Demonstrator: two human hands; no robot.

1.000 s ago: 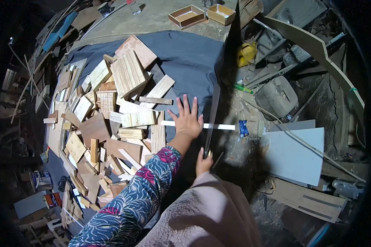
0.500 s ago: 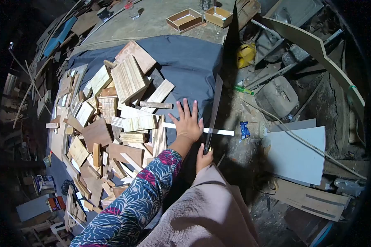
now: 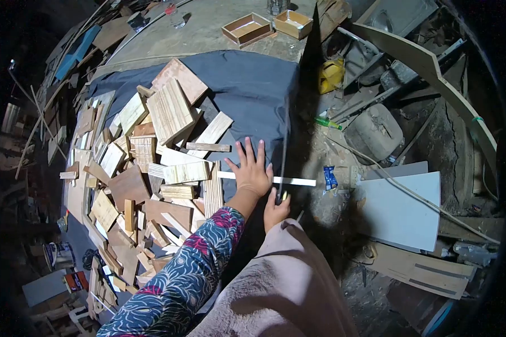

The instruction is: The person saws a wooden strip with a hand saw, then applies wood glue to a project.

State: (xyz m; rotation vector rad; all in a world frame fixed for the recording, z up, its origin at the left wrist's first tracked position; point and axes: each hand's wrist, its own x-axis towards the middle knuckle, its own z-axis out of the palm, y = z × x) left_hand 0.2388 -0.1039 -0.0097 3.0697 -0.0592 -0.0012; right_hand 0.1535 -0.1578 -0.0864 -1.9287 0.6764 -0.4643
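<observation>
Left hand (image 3: 252, 171) spread flat, fingers splayed, pressing a thin white strip (image 3: 295, 181) down at the edge of the dark cloth (image 3: 247, 84). Right hand (image 3: 276, 209) closed round the handle of a long dark blade, probably a saw (image 3: 284, 151), standing across the strip. Heap of wood offcuts (image 3: 152, 157) just left.

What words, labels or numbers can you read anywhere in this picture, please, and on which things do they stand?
No text can be read.
Blue packet on the ground: print too small and blurred.
Tin can at lower left: label blurred.
Red and white box beside it: print unreadable.
Yellow container: no marking legible.
Thin white strip under the left hand and dark blade held by the right hand: no marks visible.
</observation>
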